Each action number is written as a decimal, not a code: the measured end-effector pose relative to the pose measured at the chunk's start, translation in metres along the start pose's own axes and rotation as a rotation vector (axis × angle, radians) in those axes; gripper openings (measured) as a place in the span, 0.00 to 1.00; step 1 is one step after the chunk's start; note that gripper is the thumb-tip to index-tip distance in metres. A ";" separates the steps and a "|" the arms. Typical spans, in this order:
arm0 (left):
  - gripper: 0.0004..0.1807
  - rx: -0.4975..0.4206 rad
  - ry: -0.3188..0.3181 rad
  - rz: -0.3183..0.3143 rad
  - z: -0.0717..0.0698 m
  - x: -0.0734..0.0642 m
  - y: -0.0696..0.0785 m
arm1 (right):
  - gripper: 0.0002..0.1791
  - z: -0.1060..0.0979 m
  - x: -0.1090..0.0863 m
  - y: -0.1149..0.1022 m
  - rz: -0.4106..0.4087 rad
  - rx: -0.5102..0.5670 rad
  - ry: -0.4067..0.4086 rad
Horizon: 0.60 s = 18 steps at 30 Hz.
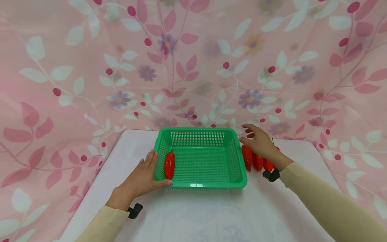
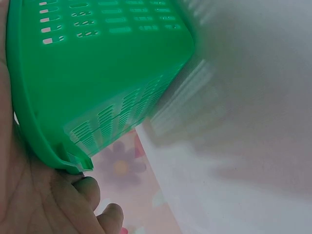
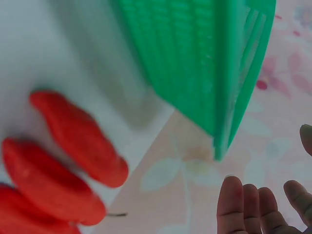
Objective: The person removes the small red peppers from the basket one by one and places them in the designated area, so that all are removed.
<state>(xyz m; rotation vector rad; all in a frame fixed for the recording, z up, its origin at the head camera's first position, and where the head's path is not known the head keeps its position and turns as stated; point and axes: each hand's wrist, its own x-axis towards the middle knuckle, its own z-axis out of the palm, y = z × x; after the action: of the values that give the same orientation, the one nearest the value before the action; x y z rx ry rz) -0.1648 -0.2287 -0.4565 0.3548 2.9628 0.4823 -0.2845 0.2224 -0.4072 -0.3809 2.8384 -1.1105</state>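
Observation:
A green plastic basket [image 1: 199,185] with slotted walls stands on the table. One red chili pepper [image 1: 169,165] lies inside it along the left wall, its thin stem towards the back. My left hand [image 1: 144,175] rests on the basket's left rim near the front corner, fingers straight and thumb over the front rim. In the left wrist view the palm lies against the green rim [image 2: 29,112]. My right hand [image 1: 262,144] hovers by the basket's right back corner with nothing in it, fingers loosely bent. Below it lie several red peppers [image 1: 247,158], partly hidden by the hand and wrist.
The white table [image 1: 193,215] extends in front of the basket and to both sides. Right behind its back edge hangs a pink floral cloth [image 1: 193,67]. The loose peppers [image 3: 80,139] lie side by side, a small gap away from the basket's right wall.

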 end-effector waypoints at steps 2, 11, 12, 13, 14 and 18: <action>0.76 0.003 0.001 -0.002 0.000 0.000 0.000 | 0.37 0.006 0.004 -0.011 -0.025 0.014 -0.012; 0.77 0.004 -0.002 -0.018 0.000 -0.001 0.000 | 0.35 0.045 0.023 -0.055 -0.116 0.095 -0.096; 0.77 0.004 -0.003 -0.020 0.000 -0.001 0.000 | 0.36 0.051 0.025 -0.060 -0.127 0.104 -0.107; 0.77 0.006 -0.003 -0.020 0.000 -0.001 0.000 | 0.36 0.056 0.027 -0.064 -0.136 0.112 -0.116; 0.76 0.005 -0.003 -0.019 0.000 -0.001 0.000 | 0.36 0.061 0.028 -0.069 -0.138 0.118 -0.130; 0.76 0.000 0.001 -0.008 0.001 -0.001 0.001 | 0.36 0.082 0.034 -0.079 -0.135 0.122 -0.186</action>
<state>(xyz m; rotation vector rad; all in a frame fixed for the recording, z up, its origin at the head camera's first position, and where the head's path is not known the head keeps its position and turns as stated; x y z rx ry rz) -0.1639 -0.2273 -0.4567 0.3433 2.9637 0.4809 -0.2884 0.1041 -0.4132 -0.6391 2.6021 -1.1954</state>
